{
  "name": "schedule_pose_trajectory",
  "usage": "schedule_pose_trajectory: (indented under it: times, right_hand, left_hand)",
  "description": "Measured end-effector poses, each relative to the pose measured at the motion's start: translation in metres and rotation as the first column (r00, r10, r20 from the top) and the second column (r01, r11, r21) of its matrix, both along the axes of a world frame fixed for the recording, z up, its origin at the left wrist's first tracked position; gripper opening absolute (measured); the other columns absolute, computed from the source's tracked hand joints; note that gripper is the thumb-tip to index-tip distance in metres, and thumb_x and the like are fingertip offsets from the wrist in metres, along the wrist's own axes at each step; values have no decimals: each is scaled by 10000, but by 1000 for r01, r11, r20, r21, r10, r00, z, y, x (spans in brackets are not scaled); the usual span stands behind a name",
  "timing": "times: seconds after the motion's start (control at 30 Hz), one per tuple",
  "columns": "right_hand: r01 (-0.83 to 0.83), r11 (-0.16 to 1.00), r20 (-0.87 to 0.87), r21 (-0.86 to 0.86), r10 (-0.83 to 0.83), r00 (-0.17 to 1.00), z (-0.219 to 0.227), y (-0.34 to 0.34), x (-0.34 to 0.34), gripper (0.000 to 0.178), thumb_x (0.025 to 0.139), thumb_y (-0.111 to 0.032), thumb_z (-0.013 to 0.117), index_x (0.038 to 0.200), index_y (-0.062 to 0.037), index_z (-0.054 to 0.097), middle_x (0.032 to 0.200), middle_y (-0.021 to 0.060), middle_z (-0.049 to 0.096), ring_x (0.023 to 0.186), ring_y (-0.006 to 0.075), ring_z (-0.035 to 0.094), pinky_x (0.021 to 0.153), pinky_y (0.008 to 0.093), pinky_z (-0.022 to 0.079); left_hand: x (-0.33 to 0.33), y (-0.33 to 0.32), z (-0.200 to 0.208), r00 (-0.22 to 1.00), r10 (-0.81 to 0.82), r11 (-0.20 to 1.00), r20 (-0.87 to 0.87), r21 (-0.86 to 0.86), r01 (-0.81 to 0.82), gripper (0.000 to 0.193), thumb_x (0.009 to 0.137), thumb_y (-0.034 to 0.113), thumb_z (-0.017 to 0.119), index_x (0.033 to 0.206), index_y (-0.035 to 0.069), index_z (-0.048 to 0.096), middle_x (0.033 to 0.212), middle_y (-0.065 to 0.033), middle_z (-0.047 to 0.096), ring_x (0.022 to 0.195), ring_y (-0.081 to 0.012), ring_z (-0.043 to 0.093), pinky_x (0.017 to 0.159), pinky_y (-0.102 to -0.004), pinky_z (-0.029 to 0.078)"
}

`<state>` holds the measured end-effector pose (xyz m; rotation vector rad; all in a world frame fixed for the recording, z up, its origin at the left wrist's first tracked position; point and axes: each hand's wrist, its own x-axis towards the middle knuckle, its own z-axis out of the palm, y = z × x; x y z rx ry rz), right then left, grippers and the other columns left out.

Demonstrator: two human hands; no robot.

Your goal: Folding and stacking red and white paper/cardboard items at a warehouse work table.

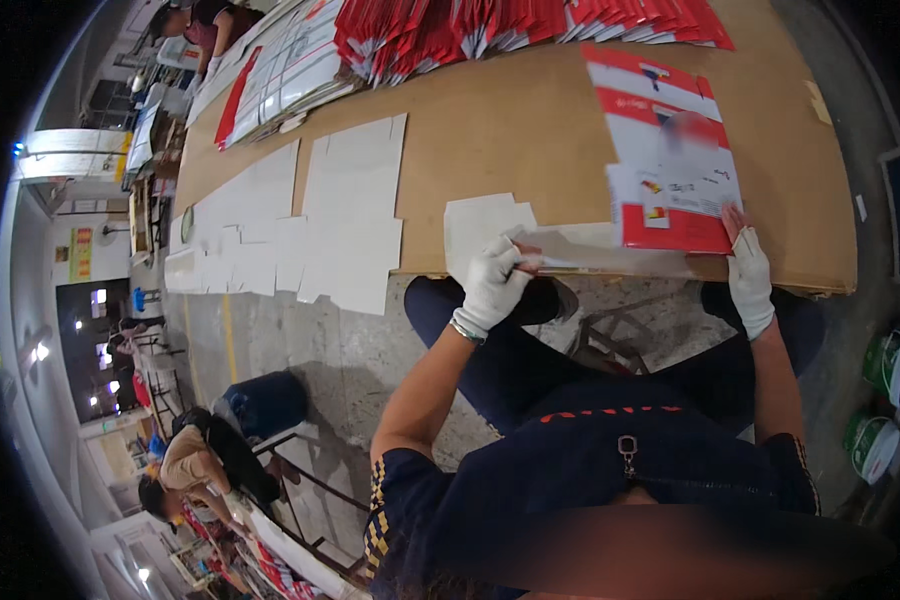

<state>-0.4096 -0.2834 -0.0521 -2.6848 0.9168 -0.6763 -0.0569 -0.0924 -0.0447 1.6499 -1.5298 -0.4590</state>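
Observation:
My left hand [495, 285], in a white fingerless glove, has its fingers curled closed at the near edge of a plain white cardboard piece [485, 225]. Bare fingertips press together there. At the lower right corner of a red-and-white printed carton [675, 165], my right hand [750, 270] grips the edge, gloved the same way. The printed carton lies flat over the right part of a white cardboard strip [595, 245], slightly blurred along its lower edge. Whether the strip and the white piece are one sheet, I cannot tell.
Flat white cardboard blanks [350, 205] overlap on the brown table [500, 120] to the left. Red folded cartons [530, 25] stand in rows along the far side, beside a strapped white stack [295, 70]. Buckets [875, 445] stand at right. Other people [210, 465] work at left.

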Motion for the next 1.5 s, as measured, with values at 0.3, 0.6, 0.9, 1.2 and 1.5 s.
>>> schedule_pose_trajectory:
  times: [0.3, 0.6, 0.9, 1.2, 1.5]
  right_hand:
    - [-226, 974, -251, -3, 218, 943, 26, 35, 36, 648, 673, -110, 620, 1312, -107, 513, 1411, 89, 448, 1336, 297, 362, 1115, 552, 185]
    - [-274, 960, -264, 56, 279, 923, 28, 49, 52, 582, 760, -298, 652, 1300, -111, 538, 1427, 89, 434, 1360, 303, 329, 1096, 614, 158]
    - [-266, 962, -231, 53, 271, 934, 23, 49, 52, 555, 778, -279, 637, 1301, -121, 540, 1410, 75, 460, 1352, 290, 348, 1105, 598, 155]
    - [-325, 933, -295, -152, 271, 916, 30, 39, 52, 450, 854, -154, 498, 1304, -166, 521, 1398, 62, 470, 1313, 269, 409, 1064, 617, 238]
    - [-339, 916, -325, -216, 260, 909, 11, 38, 53, 466, 884, -216, 459, 1349, -209, 478, 1416, 36, 455, 1320, 246, 401, 1041, 644, 261]
  left_hand:
    - [-44, -27, 5, 821, 30, 982, 571, 138, -132, 623, 800, 370, 659, 1300, 36, 496, 1400, -180, 404, 1281, -403, 363, 1022, -560, 279]
    - [22, 49, 37, 636, -82, 982, 767, 171, -79, 729, 636, 119, 722, 1320, 85, 471, 1174, -49, 586, 1230, -249, 487, 1080, -584, 233]
    - [-13, 1, -9, 560, 333, 872, -759, 23, -488, 597, 852, 152, 691, 1331, 6, 366, 1206, -98, 539, 1069, -191, 538, 922, -321, 441]
    - [-29, -25, -8, 962, 66, 990, 266, -139, -29, 640, 792, -27, 568, 1391, -19, 340, 1463, -223, 310, 1343, -351, 342, 1073, -438, 299]
    - [-57, -33, 8, 748, -142, 979, 648, 203, 10, 723, 791, 381, 656, 1427, 176, 382, 1527, -181, 204, 1400, -426, 175, 1025, -668, 207]
